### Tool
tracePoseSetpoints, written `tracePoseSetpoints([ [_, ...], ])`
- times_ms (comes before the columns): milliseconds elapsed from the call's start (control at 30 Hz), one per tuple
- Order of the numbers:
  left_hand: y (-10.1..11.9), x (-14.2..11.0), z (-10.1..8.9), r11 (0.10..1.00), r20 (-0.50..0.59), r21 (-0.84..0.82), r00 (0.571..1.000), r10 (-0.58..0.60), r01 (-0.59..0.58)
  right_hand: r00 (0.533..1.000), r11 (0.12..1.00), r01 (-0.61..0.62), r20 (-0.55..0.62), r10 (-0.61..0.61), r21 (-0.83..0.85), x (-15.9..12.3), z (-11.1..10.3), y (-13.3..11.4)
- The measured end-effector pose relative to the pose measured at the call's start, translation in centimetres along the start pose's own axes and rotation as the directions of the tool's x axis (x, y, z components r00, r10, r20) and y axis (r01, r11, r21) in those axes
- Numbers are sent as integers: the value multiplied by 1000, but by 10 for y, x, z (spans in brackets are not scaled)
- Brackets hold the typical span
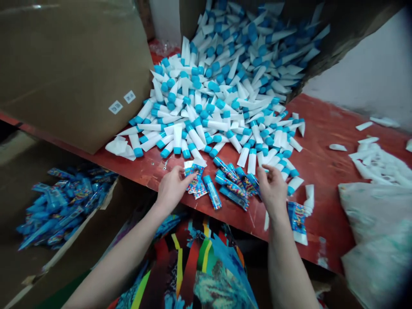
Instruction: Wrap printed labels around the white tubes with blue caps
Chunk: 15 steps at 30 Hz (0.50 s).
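Observation:
My left hand pinches a labelled blue tube at the near edge of the red table, where a few more labelled tubes lie side by side. My right hand rests with curled fingers on the right end of that row, touching the tubes; whether it grips one is unclear. Behind them a big heap of plain white tubes with blue caps spills from a tipped cardboard box.
A large cardboard box stands on the table at the left. Below it on the left, an open carton holds several labelled tubes. White label backings and a plastic bag lie at the right.

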<state>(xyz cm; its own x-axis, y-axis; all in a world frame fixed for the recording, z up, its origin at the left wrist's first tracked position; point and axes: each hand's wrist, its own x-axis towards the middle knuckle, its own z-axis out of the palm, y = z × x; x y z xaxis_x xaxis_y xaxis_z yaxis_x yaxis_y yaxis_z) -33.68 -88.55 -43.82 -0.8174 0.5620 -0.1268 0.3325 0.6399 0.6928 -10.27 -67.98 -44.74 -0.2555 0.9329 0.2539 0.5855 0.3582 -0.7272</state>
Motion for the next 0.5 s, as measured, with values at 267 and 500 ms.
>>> tracePoseSetpoints([
  [267, 7, -2, -2, 988, 39, 144, 998, -58, 52, 978, 977, 1, 203, 43, -212, 73, 73, -49],
  [500, -8, 11, -3, 993, 63, -109, 997, -45, 52, 991, 993, 114, 67, -115, 20, 49, 52, -29],
])
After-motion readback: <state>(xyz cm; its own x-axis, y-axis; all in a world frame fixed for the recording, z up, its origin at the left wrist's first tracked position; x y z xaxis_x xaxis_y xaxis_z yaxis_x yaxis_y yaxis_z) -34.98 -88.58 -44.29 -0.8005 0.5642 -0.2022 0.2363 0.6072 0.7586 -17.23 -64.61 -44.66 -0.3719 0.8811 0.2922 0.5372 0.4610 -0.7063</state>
